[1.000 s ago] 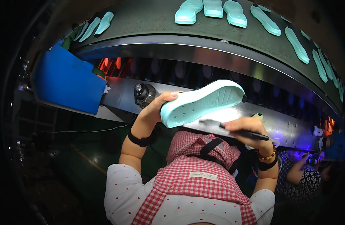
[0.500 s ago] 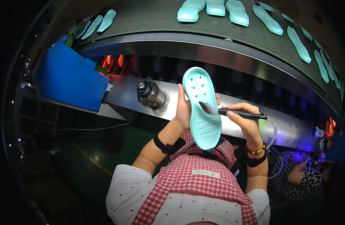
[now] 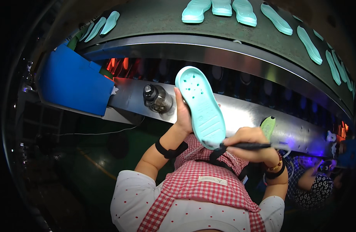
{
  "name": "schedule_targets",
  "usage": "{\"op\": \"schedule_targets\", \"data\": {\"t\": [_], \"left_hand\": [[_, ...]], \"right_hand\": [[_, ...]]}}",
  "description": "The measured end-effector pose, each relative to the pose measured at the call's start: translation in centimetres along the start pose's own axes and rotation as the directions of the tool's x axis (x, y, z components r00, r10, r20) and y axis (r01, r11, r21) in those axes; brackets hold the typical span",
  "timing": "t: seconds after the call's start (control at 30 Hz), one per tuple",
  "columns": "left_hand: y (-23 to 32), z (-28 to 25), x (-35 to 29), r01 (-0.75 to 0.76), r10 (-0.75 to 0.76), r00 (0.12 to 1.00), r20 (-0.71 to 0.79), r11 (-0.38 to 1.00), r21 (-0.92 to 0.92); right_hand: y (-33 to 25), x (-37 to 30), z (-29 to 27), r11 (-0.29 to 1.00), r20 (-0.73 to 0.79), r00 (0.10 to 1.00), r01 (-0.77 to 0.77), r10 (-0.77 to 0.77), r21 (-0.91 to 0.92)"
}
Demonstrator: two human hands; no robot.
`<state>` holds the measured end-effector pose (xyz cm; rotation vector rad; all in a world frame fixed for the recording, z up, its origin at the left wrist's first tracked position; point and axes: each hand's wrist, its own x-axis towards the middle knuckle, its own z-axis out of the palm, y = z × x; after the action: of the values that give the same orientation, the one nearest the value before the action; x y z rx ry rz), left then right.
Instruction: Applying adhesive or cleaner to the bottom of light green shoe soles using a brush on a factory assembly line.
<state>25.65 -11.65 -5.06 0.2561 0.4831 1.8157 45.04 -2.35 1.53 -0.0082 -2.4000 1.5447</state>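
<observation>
A mint-green shoe sole is tilted up in front of me, its hollow side with small dark holes at the top and ridges lower down facing me. My left hand is closed around its left edge, the fingers mostly hidden behind it. My right hand is closed on the black handle of a brush, with a clear tube trailing from the handle's end. The blurred bristles are at the sole's lower end, by the heel; whether they touch it I cannot tell.
Beyond runs a dark conveyor belt carrying several mint soles. On the metal ledge stand a dark bottle and a lime-green sole. A blue casing is at left; another person sits at right.
My right hand has brought the brush down from the sole's middle to its heel end. The sole has shifted left and tilted, and the lime-green sole on the ledge has come into fuller view.
</observation>
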Motion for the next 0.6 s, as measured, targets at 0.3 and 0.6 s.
{"op": "schedule_targets", "data": {"t": [0.3, 0.6], "left_hand": [[0.8, 2.8, 1.4, -0.053, 0.087, 0.973, 0.215, 0.986, -0.160], [2.6, 4.1, 1.7, -0.239, 0.254, 0.951, 0.175, 0.966, -0.102]], "right_hand": [[-1.4, 2.1, 0.4, 0.978, -0.021, 0.981, 0.196, -0.195, 0.069], [-0.8, 1.3, -0.6, 0.974, -0.077, 0.993, 0.105, -0.091, 0.199]]}}
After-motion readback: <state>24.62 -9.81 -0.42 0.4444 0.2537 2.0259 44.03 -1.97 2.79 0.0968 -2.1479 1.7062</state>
